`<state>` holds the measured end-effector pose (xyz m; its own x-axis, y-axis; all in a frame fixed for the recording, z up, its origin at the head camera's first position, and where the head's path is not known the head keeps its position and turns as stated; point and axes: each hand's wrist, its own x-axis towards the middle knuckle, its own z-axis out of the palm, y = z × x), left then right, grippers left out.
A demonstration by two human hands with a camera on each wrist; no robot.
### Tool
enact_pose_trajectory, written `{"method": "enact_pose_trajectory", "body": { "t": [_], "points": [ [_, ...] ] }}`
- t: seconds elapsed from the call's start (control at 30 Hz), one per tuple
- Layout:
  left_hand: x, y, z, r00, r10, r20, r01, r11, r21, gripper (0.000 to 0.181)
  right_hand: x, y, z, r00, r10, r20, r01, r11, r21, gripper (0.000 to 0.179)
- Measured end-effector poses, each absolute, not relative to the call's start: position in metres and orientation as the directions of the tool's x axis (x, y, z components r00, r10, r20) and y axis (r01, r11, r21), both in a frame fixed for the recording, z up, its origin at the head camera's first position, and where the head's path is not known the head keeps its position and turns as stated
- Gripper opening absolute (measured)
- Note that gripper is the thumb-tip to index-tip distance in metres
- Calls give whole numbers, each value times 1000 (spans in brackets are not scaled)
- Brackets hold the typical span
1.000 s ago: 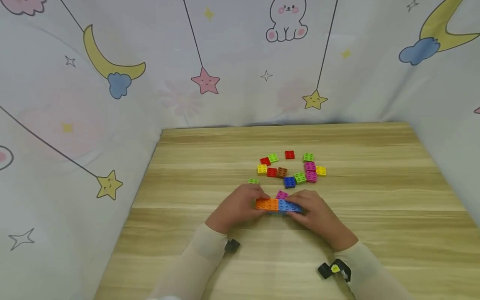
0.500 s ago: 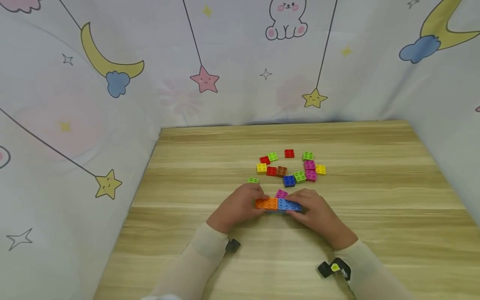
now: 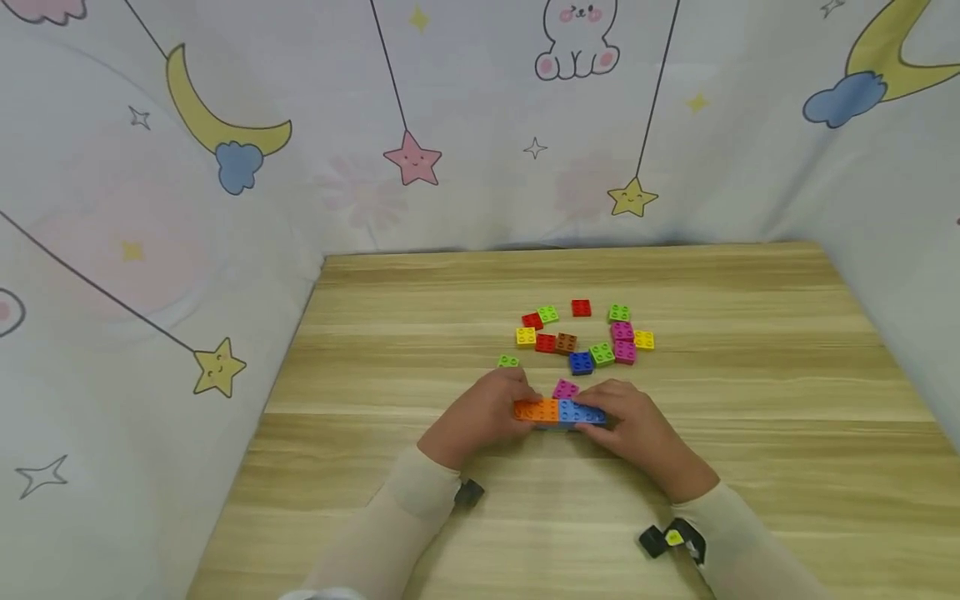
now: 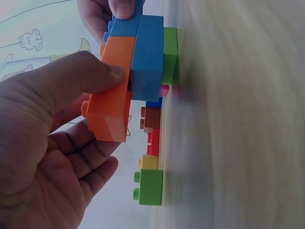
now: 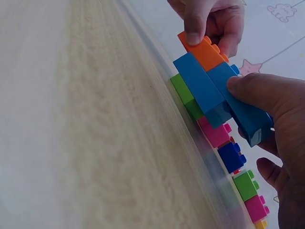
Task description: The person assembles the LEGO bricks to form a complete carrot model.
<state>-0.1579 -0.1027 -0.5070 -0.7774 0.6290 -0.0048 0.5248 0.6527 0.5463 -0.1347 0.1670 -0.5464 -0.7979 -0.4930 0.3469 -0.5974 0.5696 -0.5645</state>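
Observation:
My left hand point(image 3: 480, 418) pinches an orange toy brick point(image 3: 535, 411) between thumb and fingers. A blue toy brick point(image 3: 583, 413) sits end to end with it, pinched by my right hand point(image 3: 636, 429). Both lie on top of another blue brick point(image 4: 147, 57), which spans the seam between them. In the wrist views a green brick point(image 5: 186, 94) forms the lowest layer, on the table. The outer ends of the orange and upper blue bricks overhang the blue brick below. My fingers hide some of the studs and the far side of the stack.
Just behind the stack lies a magenta brick point(image 3: 566, 389). Farther back are several loose bricks, among them a dark blue brick point(image 3: 581, 363), a brown brick point(image 3: 566, 343) and a yellow brick point(image 3: 526, 337). A patterned curtain point(image 3: 480, 200) borders the wooden table point(image 3: 405, 333).

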Motion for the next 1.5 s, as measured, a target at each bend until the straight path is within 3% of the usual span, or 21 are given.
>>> {"method": "enact_pose_trajectory", "body": {
  "t": [0.4,1.5],
  "points": [
    [-158,-99,-515,-775,630,45,556,646,523,29,-137,170,-551,-779,-500,379,-624,557,-548,33],
    [-156,-100,-524,-783,615,95,549,611,570,30,-134,166,-550,-815,-427,392,-575,515,-635,31]
  ]
}}
